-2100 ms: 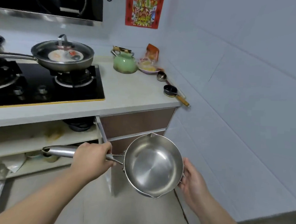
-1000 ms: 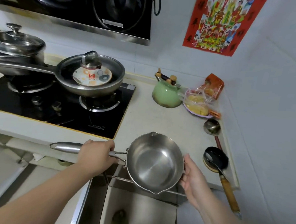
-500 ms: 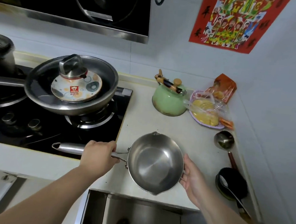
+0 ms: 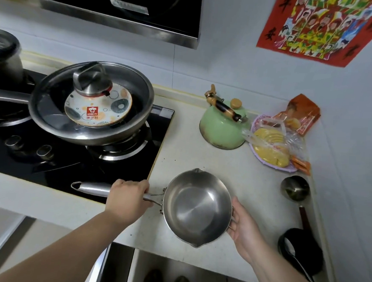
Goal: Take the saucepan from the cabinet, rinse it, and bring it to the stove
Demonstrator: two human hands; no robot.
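Note:
A small stainless steel saucepan point(image 4: 196, 209) with two pour spouts is over the white counter point(image 4: 233, 170), just right of the black gas stove point(image 4: 75, 162). My left hand point(image 4: 127, 199) is shut around its long steel handle close to the bowl. My right hand point(image 4: 244, 227) cups the saucepan's right rim with the palm turned in. The bowl is empty and shiny. Whether it rests on the counter or hangs just above it cannot be told.
A large steel frying pan point(image 4: 91, 104) holding a lid and patterned plate fills the right burner; a pot point(image 4: 2, 60) stands at far left. A green kettle point(image 4: 222, 125), a purple plate of yellow food point(image 4: 272, 146) and two ladles point(image 4: 295, 189) line the right wall. A cabinet door stands ajar below.
The saucepan has risen from in front of the lower cabinet up to counter height beside the stove. Both hands have kept their hold. The view has moved closer over the counter.

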